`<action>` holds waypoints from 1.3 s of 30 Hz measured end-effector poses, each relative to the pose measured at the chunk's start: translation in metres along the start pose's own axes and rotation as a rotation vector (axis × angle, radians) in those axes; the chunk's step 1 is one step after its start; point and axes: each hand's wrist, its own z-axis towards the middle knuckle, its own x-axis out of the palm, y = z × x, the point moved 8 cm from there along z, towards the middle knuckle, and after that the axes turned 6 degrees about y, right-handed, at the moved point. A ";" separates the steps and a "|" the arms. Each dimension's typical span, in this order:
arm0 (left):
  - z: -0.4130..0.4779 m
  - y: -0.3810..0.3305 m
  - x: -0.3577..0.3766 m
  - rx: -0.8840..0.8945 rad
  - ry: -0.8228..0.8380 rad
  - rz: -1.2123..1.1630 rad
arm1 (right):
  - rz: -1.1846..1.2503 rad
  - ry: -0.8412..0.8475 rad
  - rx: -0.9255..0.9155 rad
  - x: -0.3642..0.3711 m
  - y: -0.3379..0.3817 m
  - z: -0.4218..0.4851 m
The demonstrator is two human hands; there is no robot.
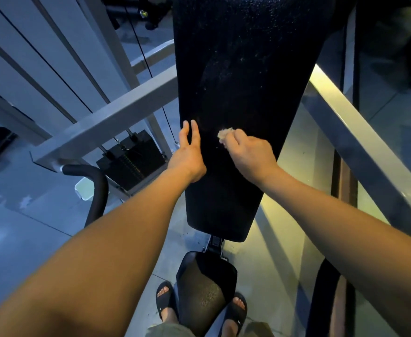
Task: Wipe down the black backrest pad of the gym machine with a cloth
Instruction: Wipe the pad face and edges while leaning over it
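Observation:
The long black backrest pad (243,69) runs from the top of the view down to the middle, with faint smears and specks on its surface. My right hand (249,154) grips a small bunched beige cloth (225,135) and holds it against the pad's lower middle. My left hand (188,152) rests on the pad's left edge with its fingers straight and slightly spread, a short gap away from the cloth.
A black seat pad (204,288) sits below the backrest, between my sandalled feet. Grey frame beams (107,125) cross on the left, above a black weight stack (131,161) with cables. A curved black handle (95,188) stands lower left. A lit metal beam (360,132) slants on the right.

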 end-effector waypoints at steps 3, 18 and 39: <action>0.000 0.003 -0.001 0.031 -0.003 -0.004 | -0.002 0.104 -0.166 0.032 0.023 -0.033; -0.002 0.013 -0.005 0.091 -0.020 0.011 | 0.010 0.168 -0.204 0.020 0.030 -0.002; 0.003 0.015 -0.004 0.095 -0.011 0.039 | -0.077 0.210 -0.076 0.026 0.022 -0.022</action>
